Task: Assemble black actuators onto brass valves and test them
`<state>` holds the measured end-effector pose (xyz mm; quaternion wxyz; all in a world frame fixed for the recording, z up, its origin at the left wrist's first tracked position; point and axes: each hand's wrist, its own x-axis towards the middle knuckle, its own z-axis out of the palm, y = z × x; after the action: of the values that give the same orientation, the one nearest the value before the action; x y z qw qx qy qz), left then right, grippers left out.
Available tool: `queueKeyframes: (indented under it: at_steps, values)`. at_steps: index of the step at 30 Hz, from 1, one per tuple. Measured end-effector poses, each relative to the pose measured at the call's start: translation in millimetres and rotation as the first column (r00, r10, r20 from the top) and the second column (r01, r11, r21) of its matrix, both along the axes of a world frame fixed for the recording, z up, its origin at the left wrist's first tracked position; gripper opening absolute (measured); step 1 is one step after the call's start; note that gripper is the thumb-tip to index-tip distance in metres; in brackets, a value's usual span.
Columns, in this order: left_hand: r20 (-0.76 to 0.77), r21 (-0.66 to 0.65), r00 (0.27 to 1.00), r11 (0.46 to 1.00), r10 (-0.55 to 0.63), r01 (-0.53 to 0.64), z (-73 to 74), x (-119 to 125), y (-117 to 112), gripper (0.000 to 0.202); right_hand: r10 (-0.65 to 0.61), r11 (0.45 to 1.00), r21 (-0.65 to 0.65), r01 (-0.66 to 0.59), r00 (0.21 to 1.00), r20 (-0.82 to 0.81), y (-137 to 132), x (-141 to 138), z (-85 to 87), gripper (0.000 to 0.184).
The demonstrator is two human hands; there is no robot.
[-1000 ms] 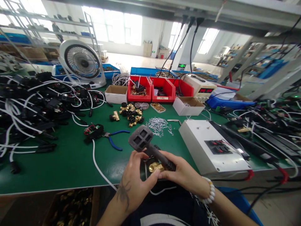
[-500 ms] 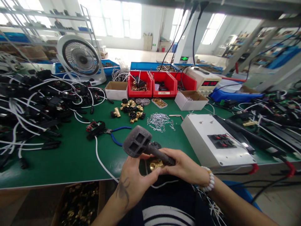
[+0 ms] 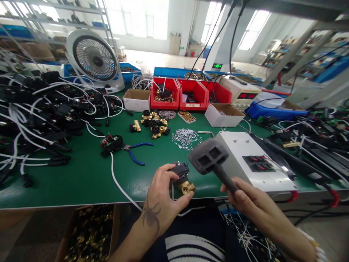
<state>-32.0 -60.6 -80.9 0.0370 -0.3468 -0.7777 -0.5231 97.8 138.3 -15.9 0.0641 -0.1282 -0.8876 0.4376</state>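
Left hand (image 3: 160,198): grips valve (image 3: 183,178) at mat (image 3: 81,178) edge.
Right hand (image 3: 247,200): grips mallet (image 3: 211,160), right of valve.

The right hand (image 3: 247,200) swung the mallet (image 3: 208,156) rightward, off the valve (image 3: 183,178).

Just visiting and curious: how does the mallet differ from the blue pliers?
The mallet is dark grey with a blocky head; the pliers have slim blue handles. The mallet is held up in the right hand, beside the valve in the left hand; the pliers lie flat on the green mat, untouched. The mallet looks bulkier than the pliers. Both are hand tools.
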Motion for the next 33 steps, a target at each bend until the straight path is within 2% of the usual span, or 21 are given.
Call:
queueKeyframes:
  at_steps: [3,4,6,9,11,16,23,26,29,30,33]
  values:
    - [0.012,0.005,1.000,1.000,-0.008,0.008,3.7,-1,1,0.031,0.037,0.998,0.058,-0.039,0.998,0.044,2,3,-7.1,0.034]
    - [0.028,0.012,1.000,1.000,-0.009,0.009,5.6,-1,1,0.030,0.050,0.997,0.056,-0.054,0.996,0.071,0,0,-9.4,0.040]
    - [0.081,0.020,0.997,1.000,-0.015,0.013,9.1,-2,1,0.029,0.094,0.995,0.013,-0.096,0.990,0.102,-6,-8,-13.5,0.052]
    - [0.133,0.006,0.991,1.000,-0.015,0.014,10.4,-1,-1,0.036,0.180,0.979,-0.104,-0.173,0.981,0.068,-18,-28,-17.3,0.057]
    - [0.110,-0.019,0.994,1.000,0.000,0.002,8.5,0,-3,0.041,0.220,0.963,-0.165,-0.212,0.975,0.034,-24,-41,-18.5,0.054]
    - [0.104,-0.070,0.994,0.997,0.020,-0.013,6.8,0,-7,0.033,0.268,0.944,-0.209,-0.256,0.963,0.031,-27,-56,-19.3,0.047]
    - [0.154,0.020,0.988,1.000,-0.022,0.020,11.8,2,-8,0.036,0.325,0.918,-0.257,-0.301,0.944,0.057,-24,-62,-21.0,0.040]
    - [0.169,0.027,0.985,0.999,-0.028,0.024,10.6,2,-8,0.034,0.304,0.930,-0.232,-0.286,0.951,0.048,-25,-61,-16.8,0.037]
    - [0.180,0.030,0.984,0.999,-0.016,0.011,8.9,2,-7,0.030,0.246,0.958,-0.153,-0.242,0.969,0.009,-22,-48,-7.3,0.034]
    - [0.181,0.039,0.983,0.999,-0.015,0.008,8.3,2,-7,0.029,0.205,0.970,-0.131,-0.205,0.979,-0.016,-19,-42,-4.0,0.034]
    - [0.178,0.091,0.983,0.996,-0.036,0.020,6.8,3,-5,0.029,0.001,0.996,-0.093,-0.007,0.998,-0.070,-12,-18,2.1,0.051]
